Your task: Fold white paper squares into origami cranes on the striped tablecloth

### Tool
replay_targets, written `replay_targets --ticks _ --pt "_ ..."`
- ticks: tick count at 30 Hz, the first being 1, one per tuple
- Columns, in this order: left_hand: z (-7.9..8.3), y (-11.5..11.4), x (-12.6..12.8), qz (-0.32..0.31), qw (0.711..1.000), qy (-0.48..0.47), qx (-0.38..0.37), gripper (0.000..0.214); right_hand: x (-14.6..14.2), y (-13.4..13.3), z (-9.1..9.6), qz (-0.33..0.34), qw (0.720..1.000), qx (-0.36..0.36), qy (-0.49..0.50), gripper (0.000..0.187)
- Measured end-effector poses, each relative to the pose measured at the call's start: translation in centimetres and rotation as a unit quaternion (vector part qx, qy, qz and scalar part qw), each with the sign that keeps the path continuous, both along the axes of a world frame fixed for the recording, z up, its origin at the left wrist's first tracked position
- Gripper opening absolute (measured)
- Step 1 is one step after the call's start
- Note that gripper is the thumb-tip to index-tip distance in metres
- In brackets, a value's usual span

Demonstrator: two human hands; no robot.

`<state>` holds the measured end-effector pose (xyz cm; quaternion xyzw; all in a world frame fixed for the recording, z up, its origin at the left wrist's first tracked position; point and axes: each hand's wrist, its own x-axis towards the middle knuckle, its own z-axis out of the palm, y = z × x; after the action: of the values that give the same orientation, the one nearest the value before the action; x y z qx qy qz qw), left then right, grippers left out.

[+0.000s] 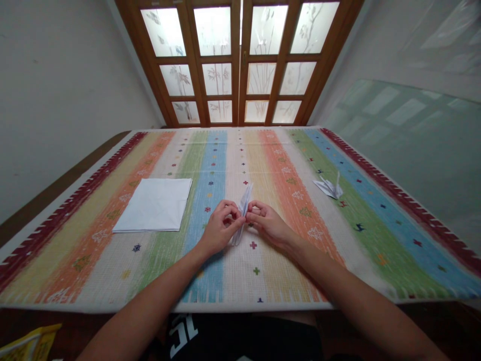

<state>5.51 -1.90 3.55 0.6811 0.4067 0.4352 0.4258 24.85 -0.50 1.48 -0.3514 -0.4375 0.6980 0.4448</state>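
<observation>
My left hand (220, 225) and my right hand (267, 223) meet at the middle of the table, both pinched on a narrow folded white paper piece (244, 205) that stands on edge between them and points away from me. The fingers of both hands are curled round its lower half. A stack of flat white paper sheets (155, 204) lies to the left of my left hand. A finished white folded paper figure (329, 188) rests on the cloth to the right, apart from my hands.
A striped cloth (112, 240) with small patterns covers the table. Wooden doors with frosted glass panes (240, 65) stand beyond the far edge. A glass panel (406, 145) leans along the right wall. A yellow packet (30, 343) shows at the bottom left.
</observation>
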Motion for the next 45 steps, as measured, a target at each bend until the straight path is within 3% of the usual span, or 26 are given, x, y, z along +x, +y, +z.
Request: replay_targets --ticks 7,20,27,36,39,45 --pt "-0.2 0.0 0.1 -0.002 1.0 0.009 0.017 0.024 -0.2 -0.1 0.2 0.013 0.999 -0.036 0.021 0.037" --pt "0.0 -0.1 0.0 -0.005 0.998 0.041 0.042 0.032 -0.7 -0.5 0.6 -0.037 0.995 0.075 -0.045 0.028" --pt "-0.2 -0.1 0.3 -0.003 0.999 -0.045 -0.027 0.039 -0.6 -0.6 1.1 -0.068 0.986 0.124 -0.091 0.03" --pt "-0.4 0.5 -0.6 0.084 0.988 -0.08 -0.102 0.03 -0.4 -0.7 1.0 -0.081 0.982 0.133 -0.103 0.032" --pt "-0.3 0.2 -0.5 0.105 0.988 -0.066 -0.086 0.025 -0.5 -0.8 0.9 -0.081 0.986 0.114 -0.088 0.039" --pt "0.0 -0.5 -0.2 0.112 0.992 -0.03 -0.042 0.015 -0.6 -0.9 1.1 -0.109 0.974 0.139 -0.141 0.034"
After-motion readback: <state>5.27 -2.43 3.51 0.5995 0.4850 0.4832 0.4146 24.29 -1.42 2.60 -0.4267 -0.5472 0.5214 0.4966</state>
